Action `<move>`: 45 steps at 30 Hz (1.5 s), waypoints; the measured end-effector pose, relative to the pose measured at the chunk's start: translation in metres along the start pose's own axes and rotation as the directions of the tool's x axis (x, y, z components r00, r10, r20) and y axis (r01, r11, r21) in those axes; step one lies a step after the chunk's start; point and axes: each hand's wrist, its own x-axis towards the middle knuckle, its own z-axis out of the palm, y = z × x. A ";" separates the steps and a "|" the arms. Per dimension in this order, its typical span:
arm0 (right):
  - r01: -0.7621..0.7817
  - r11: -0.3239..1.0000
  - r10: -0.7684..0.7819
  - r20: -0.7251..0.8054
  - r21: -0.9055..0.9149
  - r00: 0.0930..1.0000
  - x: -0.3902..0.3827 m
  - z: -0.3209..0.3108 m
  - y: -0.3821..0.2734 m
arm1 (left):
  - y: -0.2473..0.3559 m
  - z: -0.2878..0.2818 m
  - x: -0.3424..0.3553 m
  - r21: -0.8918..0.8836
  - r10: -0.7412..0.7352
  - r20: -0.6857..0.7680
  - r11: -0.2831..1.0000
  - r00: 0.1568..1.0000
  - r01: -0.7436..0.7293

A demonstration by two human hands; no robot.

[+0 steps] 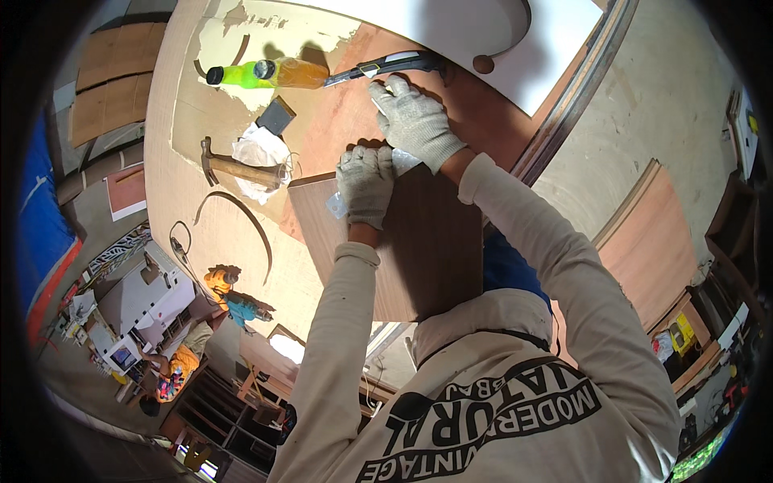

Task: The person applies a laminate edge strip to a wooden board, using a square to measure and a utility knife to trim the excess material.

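Both hands wear grey knit gloves. My left hand (365, 183) rests with curled fingers at the far edge of a brown wood-grain board (415, 253), over a clear plastic piece (336, 206). Farther right, my right hand (415, 121) has bent fingers near a crinkled translucent strip (407, 162); what either hand grips is unclear. Beyond them lie a black-handled tool (411, 61) and bottles with amber (302, 75) and green (237, 76) bodies. A dark grey block (276, 115) and a hammer (241, 169) on white cloth are at left.
The worktable (181, 185) holds a white cut panel (451, 24), a curved strip (262, 229), an orange power tool (221, 282) and a teal one (245, 310). Plywood sheets (644, 249) lean at right. Another person (177, 370) is at lower left.
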 end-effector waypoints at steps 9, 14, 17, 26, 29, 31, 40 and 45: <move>0.124 0.992 -0.124 0.113 0.009 0.986 0.023 -0.010 0.025 | 0.010 0.001 0.013 -0.035 -0.008 0.032 0.999 0.999 0.009; 0.198 0.980 -0.197 0.043 -0.004 0.979 0.024 -0.020 0.030 | 0.005 0.006 0.026 -0.168 0.081 -0.002 0.982 0.997 -0.080; 0.172 0.985 -0.172 -0.004 -0.002 0.985 0.028 -0.016 0.025 | 0.002 0.006 0.031 -0.367 -0.053 0.033 0.928 0.998 0.061; 0.135 0.990 -0.129 -0.113 0.046 0.985 0.031 0.009 0.019 | -0.015 0.004 0.043 -0.307 0.022 0.124 0.952 0.992 0.018; 0.166 0.986 -0.161 -0.129 0.023 0.978 0.031 0.004 0.020 | -0.011 0.006 0.043 -0.238 -0.013 0.141 0.970 0.990 0.047; 0.192 0.981 -0.188 -0.123 0.022 0.975 0.029 0.003 0.021 | -0.005 0.009 0.039 -0.139 0.006 0.086 0.990 0.996 0.006; 0.105 0.993 -0.102 -0.047 0.054 0.994 0.025 0.003 0.021 | -0.001 0.012 0.037 -0.007 0.043 0.055 0.999 0.998 -0.042; 0.070 0.998 -0.069 -0.112 0.000 0.991 0.021 0.005 0.020 | -0.001 0.009 0.042 -0.023 -0.010 0.184 1.000 0.983 0.015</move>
